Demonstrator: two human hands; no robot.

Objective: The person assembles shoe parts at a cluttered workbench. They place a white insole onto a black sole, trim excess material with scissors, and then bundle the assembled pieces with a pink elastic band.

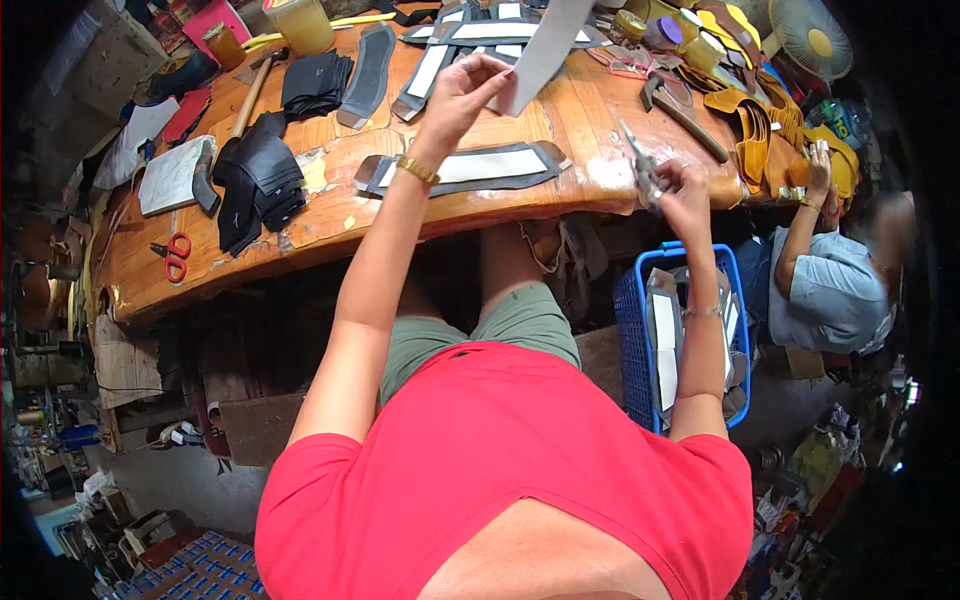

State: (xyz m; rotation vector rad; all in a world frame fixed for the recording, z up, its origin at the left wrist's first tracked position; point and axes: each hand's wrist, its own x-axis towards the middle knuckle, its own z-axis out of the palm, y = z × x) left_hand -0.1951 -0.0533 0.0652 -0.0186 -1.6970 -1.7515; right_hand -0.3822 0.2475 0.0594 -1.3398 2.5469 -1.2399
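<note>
My left hand (465, 95) pinches the lower end of a long white strip (545, 60) raised above the workbench. In my right hand (685, 195) is a pair of metal scissors (642, 165), blades pointing up and away from me; whether the blades are apart is too small to tell. Below the strip, near the bench's front edge, lies a curved dark grey piece (470, 170) with a white strip on top. Farther back, more grey pieces with white strips (480, 32) lie stacked crosswise.
The wooden workbench (330, 215) holds black pieces (262, 185), red-handled scissors (177, 257), a wooden-handled hammer (250, 95), another hammer (690, 120) and yellow pieces (755, 140). A blue basket (630, 340) of strips stands by my right arm. A co-worker (830, 280) sits at right.
</note>
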